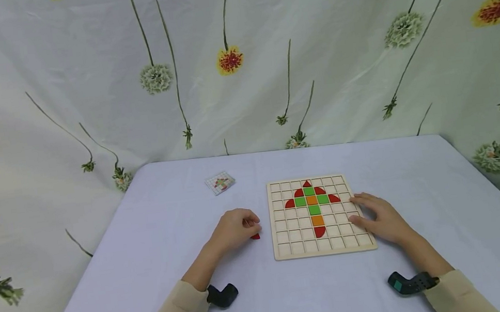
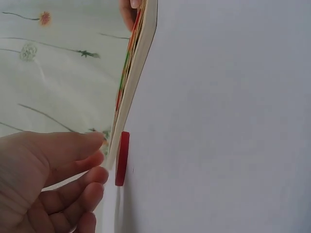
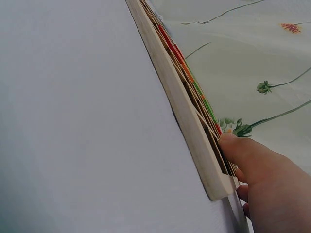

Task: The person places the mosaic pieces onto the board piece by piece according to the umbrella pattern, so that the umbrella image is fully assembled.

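Note:
A square wooden grid board (image 1: 289, 250) lies on the table, with red, green and orange pieces (image 1: 314, 210) set in some of its cells. My left hand (image 1: 235, 228) is left of the board, its fingers loosely bent just above a small red piece (image 1: 255, 237). In the left wrist view this red piece (image 2: 122, 158) lies flat on the cloth, with a slight gap to the fingertips. My right hand (image 1: 381, 218) rests at the board's right edge, thumb and forefinger spread. The right wrist view shows the thumb (image 3: 243, 153) on top of the board near its corner.
A small pattern card (image 1: 220, 182) with a coloured figure on a grid lies at the back left of the white-covered table (image 1: 323, 298). Behind the table hangs a flower-printed cloth (image 1: 341, 61). Each wrist wears a dark band.

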Demonstrator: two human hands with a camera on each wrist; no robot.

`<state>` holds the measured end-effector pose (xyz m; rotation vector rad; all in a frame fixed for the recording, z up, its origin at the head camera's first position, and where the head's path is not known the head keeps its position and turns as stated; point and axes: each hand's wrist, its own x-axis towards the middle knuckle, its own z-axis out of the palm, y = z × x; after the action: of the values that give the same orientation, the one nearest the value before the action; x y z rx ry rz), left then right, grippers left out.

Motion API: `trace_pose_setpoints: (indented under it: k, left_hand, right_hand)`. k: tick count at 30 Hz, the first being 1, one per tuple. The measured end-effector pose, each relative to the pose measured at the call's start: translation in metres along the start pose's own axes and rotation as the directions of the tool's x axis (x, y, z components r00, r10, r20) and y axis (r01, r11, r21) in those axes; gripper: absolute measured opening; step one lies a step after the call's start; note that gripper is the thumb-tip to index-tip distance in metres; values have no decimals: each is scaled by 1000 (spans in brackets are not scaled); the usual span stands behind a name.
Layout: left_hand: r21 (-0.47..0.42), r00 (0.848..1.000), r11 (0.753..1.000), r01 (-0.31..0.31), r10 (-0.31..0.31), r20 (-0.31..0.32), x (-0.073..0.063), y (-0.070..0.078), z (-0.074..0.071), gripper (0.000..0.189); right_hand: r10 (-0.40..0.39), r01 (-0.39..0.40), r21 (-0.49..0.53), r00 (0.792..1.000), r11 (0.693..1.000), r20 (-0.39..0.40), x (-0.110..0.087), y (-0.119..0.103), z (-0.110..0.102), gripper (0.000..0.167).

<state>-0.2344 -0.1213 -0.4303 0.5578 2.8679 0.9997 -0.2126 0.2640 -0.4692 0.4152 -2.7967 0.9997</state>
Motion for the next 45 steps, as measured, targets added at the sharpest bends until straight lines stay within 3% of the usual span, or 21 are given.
trace_pose_setpoints:
  k: [9, 16, 27, 36, 45]
  left_hand:
    - [22, 999, 999, 28, -28, 14, -9, -12, -9, 21]
    - [-21, 999, 1000, 19, -18, 29, -11, -16, -6, 23]
    - [-36, 1000, 999, 8, -7, 27, -12, -14, 1, 18]
    - [-118, 999, 993, -12, 18, 43, -12, -17, 1, 16]
    - [-92, 998, 995, -44, 48, 37, -9, -7, 5, 23]
  right_hand:
    - [-15, 15, 8, 1000, 1000, 0, 0, 0, 1, 57]
    - [-17, 17, 7, 1000, 1000, -1, 0, 1, 2, 57]
    - [-7, 7, -1, 1000, 1000, 3, 0, 1, 3, 58]
    - [-9, 9, -9, 1000, 1000, 4, 0, 1, 3, 58]
    - [-19, 19, 4, 1000, 1000, 1, -1, 0, 0, 57]
